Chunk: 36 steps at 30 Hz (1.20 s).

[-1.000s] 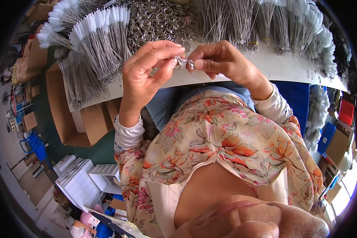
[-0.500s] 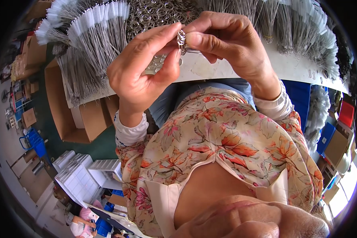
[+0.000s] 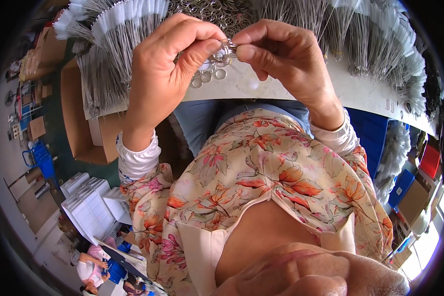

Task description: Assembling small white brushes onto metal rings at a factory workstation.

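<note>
Above the near edge of the white table (image 3: 281,89), both hands meet at a small cluster of shiny metal rings (image 3: 227,53). My left hand (image 3: 165,64) pinches the cluster's left side between thumb and forefinger. On the other side, the thumb and forefinger of my right hand (image 3: 293,61) are closed on it too. Fingertips partly cover the rings, so how they are linked cannot be made out. Below the left fingertips, a few loose rings (image 3: 206,76) lie on the table. A large heap of metal rings (image 3: 222,15) is just beyond my hands.
Bundles of thin wire brushes with white bristles (image 3: 128,29) spread along the left. More wire brushes (image 3: 360,34) line the right side. An open cardboard box (image 3: 79,123) stands on the floor at left, near white plastic crates (image 3: 89,207). Other people (image 3: 91,261) are at lower left.
My left hand has shifted left and changed its hold, its thumb and forefinger now pinching the rings. Loose rings on the table, earlier mostly behind that hand, now show. The right hand has barely moved.
</note>
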### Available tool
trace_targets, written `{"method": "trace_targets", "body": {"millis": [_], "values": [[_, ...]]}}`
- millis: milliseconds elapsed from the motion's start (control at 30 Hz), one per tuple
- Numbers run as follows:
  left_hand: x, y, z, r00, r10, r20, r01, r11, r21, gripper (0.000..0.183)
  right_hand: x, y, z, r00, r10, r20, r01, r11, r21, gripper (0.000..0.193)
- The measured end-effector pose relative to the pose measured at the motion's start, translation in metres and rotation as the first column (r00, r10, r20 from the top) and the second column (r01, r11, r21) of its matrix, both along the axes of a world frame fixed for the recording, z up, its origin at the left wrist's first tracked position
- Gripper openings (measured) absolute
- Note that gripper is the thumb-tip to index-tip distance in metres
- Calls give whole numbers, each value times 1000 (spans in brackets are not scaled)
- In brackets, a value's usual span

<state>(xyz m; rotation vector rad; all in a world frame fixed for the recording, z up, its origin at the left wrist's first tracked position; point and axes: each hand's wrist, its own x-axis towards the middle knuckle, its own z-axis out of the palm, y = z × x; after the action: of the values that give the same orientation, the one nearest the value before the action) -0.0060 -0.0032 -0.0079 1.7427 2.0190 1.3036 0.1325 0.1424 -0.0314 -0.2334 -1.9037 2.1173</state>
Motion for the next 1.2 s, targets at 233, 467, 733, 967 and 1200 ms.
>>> {"method": "trace_targets", "body": {"millis": [233,467,733,967,1200], "values": [[6,-8,0,850,22,527,37,994,-101,20,-3,1,-13,997,50,-59,-57,992,-114,14],[11,-36,-2,660,75,747,-20,996,-82,20,-11,-11,-12,977,198,-84,-206,974,-96,16],[30,-69,0,966,259,-7,-259,966,-22,16,-18,-34,-14,950,298,-93,-305,949,-78,13],[45,-83,-42,551,67,832,-525,803,283,18,-41,-84,-50,925,236,-299,-203,969,138,11],[23,-138,-75,618,291,731,-556,819,144,17,-55,-81,-98,928,373,-3,-353,879,320,16]]}}
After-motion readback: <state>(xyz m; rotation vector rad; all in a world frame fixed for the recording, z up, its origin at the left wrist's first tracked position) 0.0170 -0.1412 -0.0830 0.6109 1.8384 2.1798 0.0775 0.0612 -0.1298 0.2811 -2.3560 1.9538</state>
